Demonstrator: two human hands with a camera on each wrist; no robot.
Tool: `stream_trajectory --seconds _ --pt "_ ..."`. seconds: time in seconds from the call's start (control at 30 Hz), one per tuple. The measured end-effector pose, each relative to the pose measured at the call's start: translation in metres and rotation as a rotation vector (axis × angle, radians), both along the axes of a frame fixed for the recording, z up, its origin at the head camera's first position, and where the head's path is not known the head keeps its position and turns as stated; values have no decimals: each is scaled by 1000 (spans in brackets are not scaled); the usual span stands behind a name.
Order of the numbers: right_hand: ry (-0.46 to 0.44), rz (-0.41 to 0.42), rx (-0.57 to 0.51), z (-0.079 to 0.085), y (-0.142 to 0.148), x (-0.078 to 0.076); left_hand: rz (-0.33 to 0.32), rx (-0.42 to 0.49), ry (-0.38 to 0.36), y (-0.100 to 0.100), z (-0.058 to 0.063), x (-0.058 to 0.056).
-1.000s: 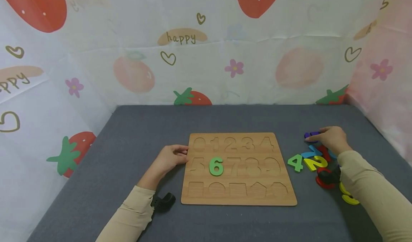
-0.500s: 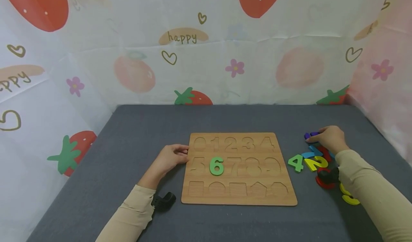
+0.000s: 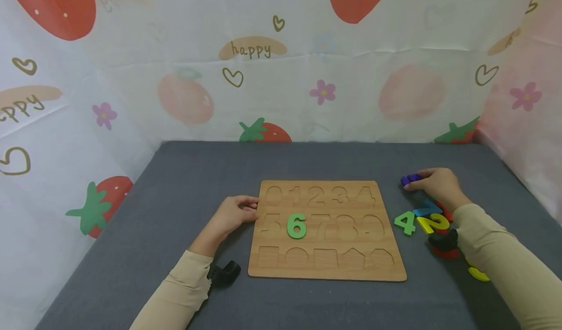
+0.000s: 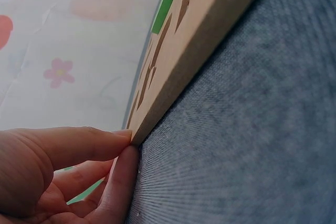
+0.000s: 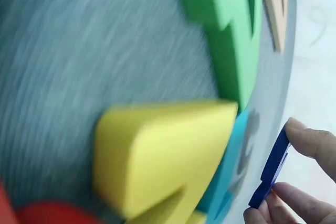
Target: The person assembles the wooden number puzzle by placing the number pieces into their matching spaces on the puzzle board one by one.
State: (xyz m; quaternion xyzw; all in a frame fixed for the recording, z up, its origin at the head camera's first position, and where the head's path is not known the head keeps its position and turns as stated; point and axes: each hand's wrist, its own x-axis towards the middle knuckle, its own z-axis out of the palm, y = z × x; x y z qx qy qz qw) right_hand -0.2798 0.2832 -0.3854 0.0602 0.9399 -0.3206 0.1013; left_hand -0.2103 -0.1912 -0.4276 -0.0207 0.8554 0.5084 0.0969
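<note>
My right hand (image 3: 439,184) pinches a purple puzzle piece (image 3: 411,179) at the far right of the table. The right wrist view shows that piece (image 5: 274,163) edge-on between thumb and fingers, so its shape cannot be told. At the left edge of the wooden number puzzle board (image 3: 325,271), my left hand (image 3: 231,216) pinches the rim; the left wrist view has its fingertips meeting at the board edge (image 4: 181,85). A green number 6 (image 3: 296,226) sits over the second row of outlined recesses.
Beside the board's right edge lie a green 4 (image 3: 406,222), a yellow 2 (image 3: 433,223) and a blue 7 (image 3: 428,208). Red pieces (image 3: 444,252) and a yellow piece (image 3: 478,274) are partly hidden by my right arm. Printed cloth (image 3: 290,100) walls the grey table (image 3: 210,169).
My right hand has moved left and slightly away with the purple piece, off the spot by the pile. My left hand stays at the board's edge.
</note>
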Motion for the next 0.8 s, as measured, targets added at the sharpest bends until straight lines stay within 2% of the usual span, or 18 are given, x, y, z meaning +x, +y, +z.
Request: stream_trajectory --seconds 0.2,0.53,0.8 --pt "-2 52 -50 6 -23 0 -5 3 1 -1 0 1" --pt "19 189 -130 13 -72 8 13 2 6 0 -1 0" --pt "13 215 -166 18 -103 13 19 1 2 1 0 1"
